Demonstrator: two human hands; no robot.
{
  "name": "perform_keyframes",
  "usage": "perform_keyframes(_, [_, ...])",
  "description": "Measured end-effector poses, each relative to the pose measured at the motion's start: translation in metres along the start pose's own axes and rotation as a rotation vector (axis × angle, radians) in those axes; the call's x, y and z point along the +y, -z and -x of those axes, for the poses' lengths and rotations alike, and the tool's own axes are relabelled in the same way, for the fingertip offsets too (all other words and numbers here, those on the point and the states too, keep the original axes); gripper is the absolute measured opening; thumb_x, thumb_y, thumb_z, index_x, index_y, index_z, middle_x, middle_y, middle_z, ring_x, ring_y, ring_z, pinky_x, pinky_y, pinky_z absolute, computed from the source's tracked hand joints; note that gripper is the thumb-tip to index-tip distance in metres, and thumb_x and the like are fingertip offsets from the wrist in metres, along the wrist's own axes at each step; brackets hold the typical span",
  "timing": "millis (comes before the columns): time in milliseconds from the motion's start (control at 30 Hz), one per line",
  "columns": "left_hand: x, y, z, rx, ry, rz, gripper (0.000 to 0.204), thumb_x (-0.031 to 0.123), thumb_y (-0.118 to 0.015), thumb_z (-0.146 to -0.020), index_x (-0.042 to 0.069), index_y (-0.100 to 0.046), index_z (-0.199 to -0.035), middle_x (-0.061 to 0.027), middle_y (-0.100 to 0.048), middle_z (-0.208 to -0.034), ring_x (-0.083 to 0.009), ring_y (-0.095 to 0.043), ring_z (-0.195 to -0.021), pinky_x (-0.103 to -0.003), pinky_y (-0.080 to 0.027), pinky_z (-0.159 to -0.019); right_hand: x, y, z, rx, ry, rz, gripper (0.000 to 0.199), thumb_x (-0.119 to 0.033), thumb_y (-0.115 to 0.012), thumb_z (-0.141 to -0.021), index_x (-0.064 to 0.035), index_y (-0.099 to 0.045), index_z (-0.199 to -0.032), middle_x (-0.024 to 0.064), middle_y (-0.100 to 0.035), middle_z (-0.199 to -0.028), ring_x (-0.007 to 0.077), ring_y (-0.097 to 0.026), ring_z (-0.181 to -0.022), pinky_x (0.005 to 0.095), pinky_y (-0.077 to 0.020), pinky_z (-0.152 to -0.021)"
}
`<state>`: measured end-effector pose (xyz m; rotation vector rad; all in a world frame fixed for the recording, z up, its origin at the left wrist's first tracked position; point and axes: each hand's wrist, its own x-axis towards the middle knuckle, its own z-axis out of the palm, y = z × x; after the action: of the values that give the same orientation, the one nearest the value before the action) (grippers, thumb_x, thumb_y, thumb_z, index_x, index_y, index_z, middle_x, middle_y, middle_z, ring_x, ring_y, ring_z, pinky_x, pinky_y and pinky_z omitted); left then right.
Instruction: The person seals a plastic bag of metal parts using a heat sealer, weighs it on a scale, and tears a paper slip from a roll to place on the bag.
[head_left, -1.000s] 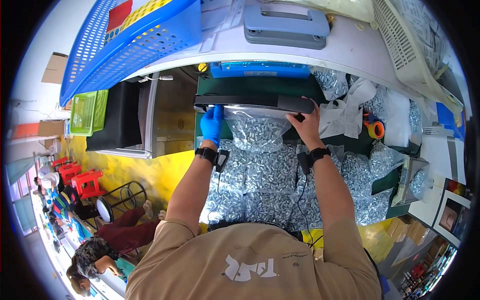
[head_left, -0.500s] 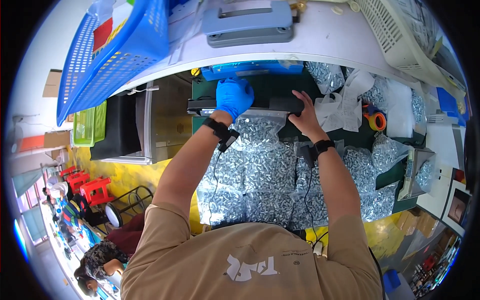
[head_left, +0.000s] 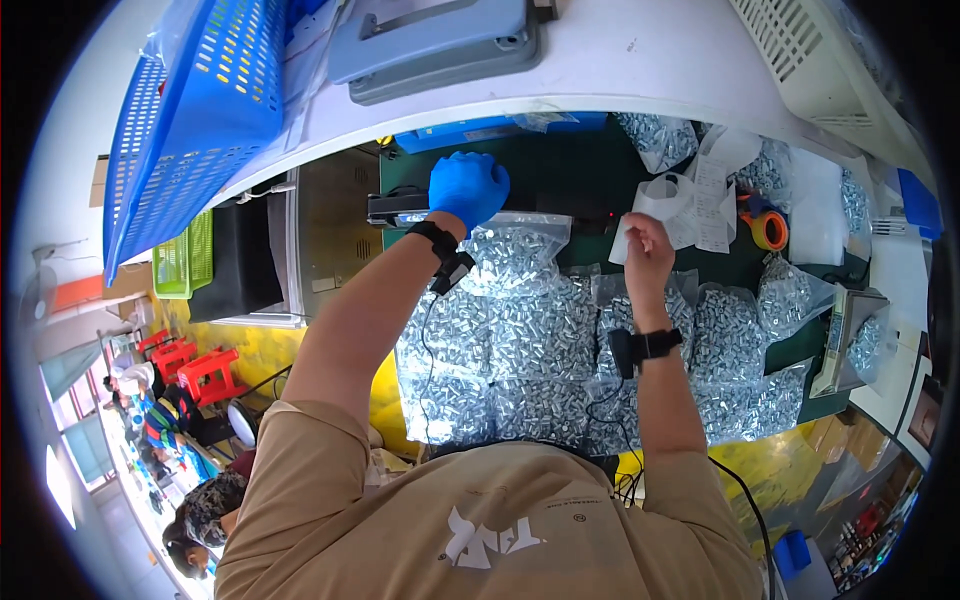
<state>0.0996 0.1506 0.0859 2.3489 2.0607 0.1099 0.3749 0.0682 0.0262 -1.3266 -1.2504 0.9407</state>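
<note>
The left hand (head_left: 468,188) wears a blue glove and lies palm down on the black sealer bar (head_left: 400,208), fingers curled over its top; its grip presses on the bar. Under the bar is the open end of a clear bag (head_left: 515,250) full of small metal parts. The bag lies on the desk (head_left: 560,170), which has a dark green surface, just in front of the person.

The right hand (head_left: 645,250) is bare. Its grip pinches the lower edge of a white paper strip (head_left: 668,200), which curls up to the right of the bag. Both wrists carry a black band with a thin cable.

Many other filled bags (head_left: 560,350) lie packed together between the sealer and the person's body. To the right of the paper there is an orange tape roll (head_left: 768,228), and further right a small metal tray (head_left: 850,340) with more parts. Above the desk, a blue basket (head_left: 195,130) and a grey case (head_left: 440,45) stand on a white shelf (head_left: 640,70).
</note>
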Motion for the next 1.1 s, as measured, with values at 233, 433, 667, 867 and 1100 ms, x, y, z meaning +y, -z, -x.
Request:
perform_keyframes(233, [0.004,0.002,0.003,-0.06,0.026,0.019,0.027,0.028,-0.051,-0.086,0.008,-0.064,-0.073,-0.0149,-0.065,-0.078,-0.0349,-0.063,-0.076,-0.047,-0.051,-0.068,-0.012,0.033,0.071,-0.276,-0.102,0.12,0.019,0.007,-0.051,-0.083,-0.0011,-0.066,-0.091,0.0059,-0.067,-0.083,0.013,-0.058,-0.064,0.0247,-0.0454,-0.06])
perform_keyframes(433, [0.003,0.001,0.004,-0.075,0.06,-0.012,0.031,0.031,-0.049,-0.086,0.009,-0.068,-0.074,-0.0154,-0.067,-0.08,-0.035,-0.064,-0.076,-0.046,-0.052,-0.07,-0.019,0.061,0.095,-0.281,-0.009,0.298,0.018,0.008,-0.053,-0.079,-0.0021,-0.065,-0.088,0.0101,-0.067,-0.084,0.021,-0.064,-0.068,0.0281,-0.0493,-0.059])
perform_keyframes(667, [0.004,-0.004,0.004,-0.043,0.029,-0.003,0.029,0.029,-0.05,-0.087,0.009,-0.066,-0.074,-0.0167,-0.066,-0.075,-0.0363,-0.063,-0.07,-0.047,-0.051,-0.064,-0.008,0.082,0.124,-0.198,-0.039,0.267,0.014,0.007,-0.054,-0.082,-0.0014,-0.064,-0.088,0.0091,-0.067,-0.083,0.0173,-0.061,-0.066,0.0267,-0.0464,-0.058])
perform_keyframes(867, [0.002,-0.006,0.004,-0.034,0.028,0.007,0.03,0.029,-0.05,-0.087,0.008,-0.067,-0.073,-0.0183,-0.065,-0.075,-0.0369,-0.063,-0.069,-0.047,-0.051,-0.064,-0.02,0.092,0.151,-0.22,-0.07,0.307,0.013,0.005,-0.054,-0.083,-0.0011,-0.065,-0.088,0.008,-0.067,-0.083,0.0149,-0.061,-0.066,0.0257,-0.045,-0.057])
perform_keyframes(1100, [-0.002,-0.005,0.006,0.043,0.024,0.014,0.024,0.028,-0.054,-0.082,0.011,-0.07,-0.077,-0.0174,-0.067,-0.079,-0.0363,-0.064,-0.073,-0.048,-0.051,-0.068,-0.043,0.103,0.193,-0.219,-0.105,0.325,0.012,0.002,-0.055,-0.085,-0.0024,-0.065,-0.087,0.0092,-0.067,-0.08,0.0146,-0.058,-0.062,0.0263,-0.0436,-0.055])
